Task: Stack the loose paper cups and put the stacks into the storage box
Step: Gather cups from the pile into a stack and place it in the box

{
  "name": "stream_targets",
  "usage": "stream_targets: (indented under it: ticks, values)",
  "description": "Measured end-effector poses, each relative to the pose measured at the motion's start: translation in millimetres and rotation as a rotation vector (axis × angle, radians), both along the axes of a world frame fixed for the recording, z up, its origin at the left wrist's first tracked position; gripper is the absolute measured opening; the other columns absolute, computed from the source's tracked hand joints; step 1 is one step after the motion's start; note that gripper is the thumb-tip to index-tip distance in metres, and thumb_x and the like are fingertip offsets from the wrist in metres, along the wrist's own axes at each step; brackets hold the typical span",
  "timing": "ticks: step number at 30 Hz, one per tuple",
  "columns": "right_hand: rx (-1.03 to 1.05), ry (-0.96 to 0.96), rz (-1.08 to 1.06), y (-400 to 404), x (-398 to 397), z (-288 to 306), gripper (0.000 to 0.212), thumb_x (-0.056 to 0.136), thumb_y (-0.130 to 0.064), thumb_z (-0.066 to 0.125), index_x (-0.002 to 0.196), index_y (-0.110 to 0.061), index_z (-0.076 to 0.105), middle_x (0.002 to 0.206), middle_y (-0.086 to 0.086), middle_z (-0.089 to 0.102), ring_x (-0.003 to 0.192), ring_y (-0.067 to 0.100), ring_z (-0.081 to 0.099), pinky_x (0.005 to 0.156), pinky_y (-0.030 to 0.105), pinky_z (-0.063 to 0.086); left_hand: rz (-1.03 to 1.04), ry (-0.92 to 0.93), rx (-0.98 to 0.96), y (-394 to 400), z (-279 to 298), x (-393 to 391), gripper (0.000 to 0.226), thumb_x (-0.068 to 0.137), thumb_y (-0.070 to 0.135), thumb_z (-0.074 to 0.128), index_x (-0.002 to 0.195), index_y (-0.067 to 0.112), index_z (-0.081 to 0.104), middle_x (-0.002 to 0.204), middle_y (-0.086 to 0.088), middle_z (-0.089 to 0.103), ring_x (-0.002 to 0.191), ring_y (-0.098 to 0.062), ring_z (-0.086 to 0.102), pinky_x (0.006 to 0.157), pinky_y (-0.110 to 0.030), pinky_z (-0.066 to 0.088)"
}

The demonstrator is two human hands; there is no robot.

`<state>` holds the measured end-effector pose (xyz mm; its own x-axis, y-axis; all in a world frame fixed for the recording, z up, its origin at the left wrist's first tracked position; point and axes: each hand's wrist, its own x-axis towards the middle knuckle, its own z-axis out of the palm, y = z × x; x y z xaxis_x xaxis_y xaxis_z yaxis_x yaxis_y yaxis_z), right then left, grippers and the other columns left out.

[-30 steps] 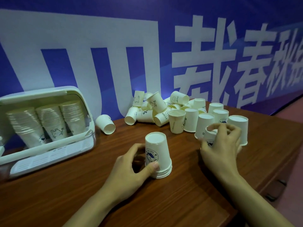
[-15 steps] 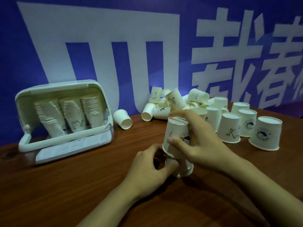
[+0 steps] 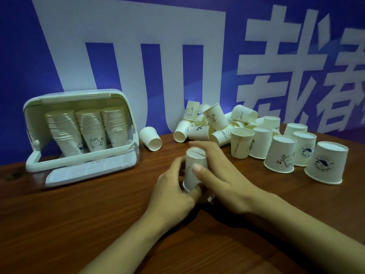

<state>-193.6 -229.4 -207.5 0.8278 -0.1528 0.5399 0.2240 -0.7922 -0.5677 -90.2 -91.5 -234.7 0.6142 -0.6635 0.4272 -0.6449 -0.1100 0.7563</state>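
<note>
Cup being seated on a stack, table centre.

An inverted stack [image 3: 194,171] is held mouth-down on the table [image 3: 98,224]. The left hand [image 3: 173,192] is wrapped round its base, apparently to steady it. The right hand [image 3: 219,175] is curled over the top cup, thumb on the near wall, probably to press it home. More inverted cups [image 3: 280,157] are stood in rows at 2 o'clock, likely readied for quick pickup; a tumbled pile [image 3: 213,123] is left at 12 o'clock, one stray cup [image 3: 151,138] at 11. The box [image 3: 79,133] is set at 10 o'clock, lid raised; three stacks are seen inside. Much stacking is judged outstanding.
</note>
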Motion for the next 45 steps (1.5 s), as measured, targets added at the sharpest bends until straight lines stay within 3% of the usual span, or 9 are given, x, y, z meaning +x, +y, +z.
stream_targets:
  ticks: [5, 11, 17, 21, 25, 30, 34, 42, 45]
  values:
    - [-0.293, -0.25, -0.466, -53, 27, 13, 0.043, 0.092, -0.041, 0.055, 0.126, -0.014, 0.061, 0.131, 0.005, 0.063, 0.127, 0.026, 0.055, 0.103, 0.044, 0.042, 0.115, 0.0, -0.035, -3, -4, 6, 0.067, 0.067, 0.071, 0.071, 0.127, 0.049, 0.052, 0.12, 0.021, 0.069, 0.107, -0.003, 0.067, 0.09, -0.038, 0.059]
    - [-0.487, 0.274, -1.054, -113, 38, 4, 0.023, 0.091, -0.032, 0.061, 0.101, -0.012, 0.068, 0.165, 0.019, 0.012, 0.152, 0.041, -0.007, 0.113, 0.054, 0.011, 0.115, 0.015, -0.033, -5, -4, 10, 0.066, 0.075, 0.061, 0.079, 0.133, 0.048, 0.05, 0.126, 0.02, 0.066, 0.111, -0.003, 0.064, 0.093, -0.035, 0.058]
    - [-0.196, -0.028, -0.761, -104, 31, 7, 0.017, 0.079, -0.015, 0.075, 0.091, -0.012, 0.063, 0.141, 0.018, 0.048, 0.129, 0.042, 0.044, 0.1, 0.056, 0.043, 0.11, 0.011, -0.031, -4, -5, 12, 0.069, 0.079, 0.056, 0.081, 0.139, 0.044, 0.049, 0.13, 0.023, 0.065, 0.114, 0.004, 0.062, 0.085, -0.013, 0.05]
    - [0.194, -0.196, -0.605, -85, 23, 14, 0.056, 0.077, -0.029, 0.087, 0.113, -0.02, 0.045, 0.104, 0.003, 0.063, 0.093, 0.019, 0.064, 0.083, 0.04, 0.053, 0.105, 0.022, -0.027, -3, -4, 10, 0.067, 0.079, 0.055, 0.081, 0.138, 0.044, 0.049, 0.13, 0.024, 0.064, 0.114, 0.004, 0.062, 0.085, -0.01, 0.049]
    - [0.407, -0.268, -0.475, -70, 20, 16, 0.082, 0.069, -0.036, 0.092, 0.131, -0.027, 0.038, 0.103, -0.013, 0.059, 0.091, -0.009, 0.061, 0.081, 0.015, 0.05, 0.108, 0.014, -0.022, -3, -4, 8, 0.074, 0.079, 0.054, 0.081, 0.144, 0.041, 0.049, 0.135, 0.02, 0.064, 0.12, 0.0, 0.062, 0.087, -0.011, 0.048]
    - [0.599, -0.214, -0.332, -67, 26, 14, 0.067, 0.066, -0.057, 0.08, 0.119, -0.028, 0.051, 0.116, -0.003, 0.066, 0.105, 0.012, 0.067, 0.096, 0.047, 0.056, 0.099, 0.012, -0.018, -4, -4, 10, 0.076, 0.078, 0.058, 0.08, 0.145, 0.042, 0.047, 0.137, 0.02, 0.063, 0.121, -0.004, 0.062, 0.097, -0.029, 0.055]
    - [0.462, -0.181, -0.292, -63, 26, 13, 0.066, 0.06, -0.043, 0.084, 0.118, -0.03, 0.054, 0.118, -0.003, 0.062, 0.106, 0.013, 0.064, 0.09, 0.04, 0.057, 0.095, 0.013, -0.022, -3, -6, 11, 0.076, 0.077, 0.06, 0.079, 0.144, 0.043, 0.047, 0.136, 0.02, 0.064, 0.122, -0.004, 0.062, 0.1, -0.035, 0.056]
    - [0.508, -0.227, -0.201, -62, 26, 13, 0.059, 0.07, -0.013, 0.091, 0.11, -0.014, 0.047, 0.106, 0.01, 0.068, 0.091, 0.027, 0.072, 0.071, 0.037, 0.061, 0.092, -0.016, -0.053, -4, -7, 12, 0.071, 0.076, 0.057, 0.081, 0.139, 0.044, 0.052, 0.123, 0.027, 0.069, 0.112, 0.008, 0.064, 0.082, -0.006, 0.047]
    - [0.477, -0.269, -0.204, -57, 28, 11, 0.057, 0.067, -0.03, 0.089, 0.108, -0.02, 0.05, 0.108, 0.006, 0.069, 0.099, 0.026, 0.069, 0.08, 0.04, 0.059, 0.091, -0.019, -0.057, -4, -7, 13, 0.072, 0.076, 0.059, 0.08, 0.14, 0.044, 0.052, 0.124, 0.026, 0.069, 0.112, 0.009, 0.063, 0.089, -0.012, 0.049]
